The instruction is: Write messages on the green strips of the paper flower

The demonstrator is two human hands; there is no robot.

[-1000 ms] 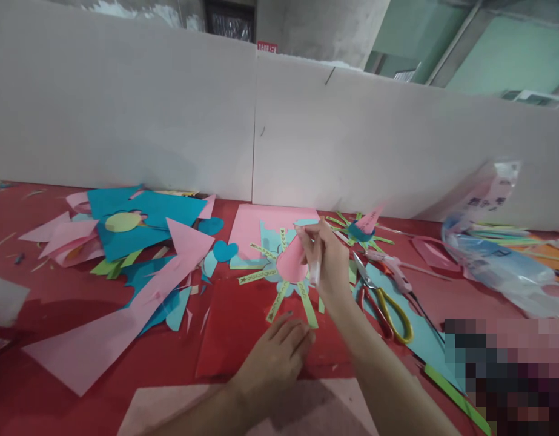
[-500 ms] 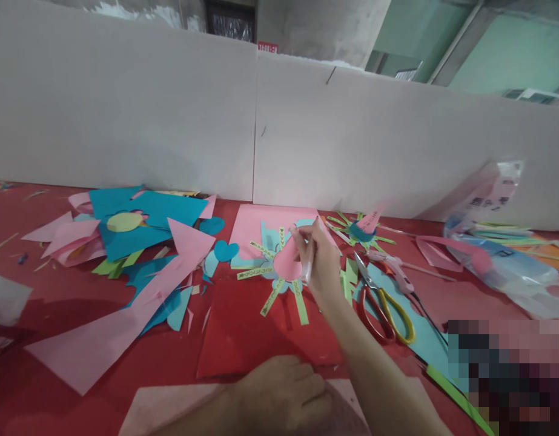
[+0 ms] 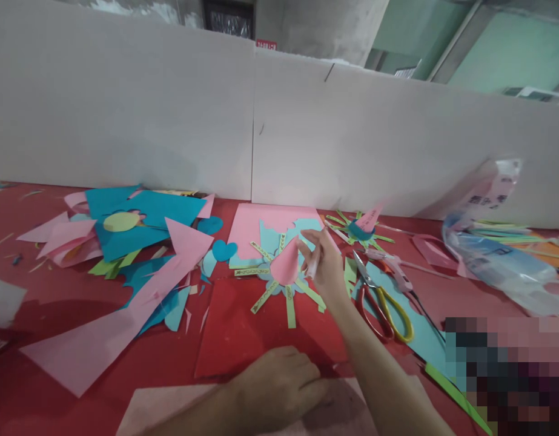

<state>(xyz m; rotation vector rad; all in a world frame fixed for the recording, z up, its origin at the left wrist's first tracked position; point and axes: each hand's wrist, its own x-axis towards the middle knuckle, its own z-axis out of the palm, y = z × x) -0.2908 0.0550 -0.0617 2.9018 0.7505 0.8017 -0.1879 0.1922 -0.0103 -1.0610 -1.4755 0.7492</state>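
A pink paper cone point(image 3: 285, 264) stands on a light blue flower shape with green patterned strips point(image 3: 291, 307) radiating from it, over a red sheet point(image 3: 243, 339). My right hand point(image 3: 325, 257) is just right of the cone's tip, thumb and forefinger apart, with a small whitish piece held against the palm by the other fingers. Below, my left hand point(image 3: 283, 387) rests with its fingers curled near the table's front edge, over a pale pink sheet point(image 3: 170, 402); whether it holds anything is hidden.
Scissors point(image 3: 374, 290) with red and yellow handles and a pink glue gun point(image 3: 395, 269) lie to the right. Behind them is a second cone piece point(image 3: 367, 224). Blue and pink paper scraps point(image 3: 147, 218) cover the left. A white panel point(image 3: 170, 121) stands behind.
My right hand has moved slightly right, off the cone's tip, and its fingers have opened somewhat. The flower piece has turned, its strips now pointing differently. My left hand has hardly moved.
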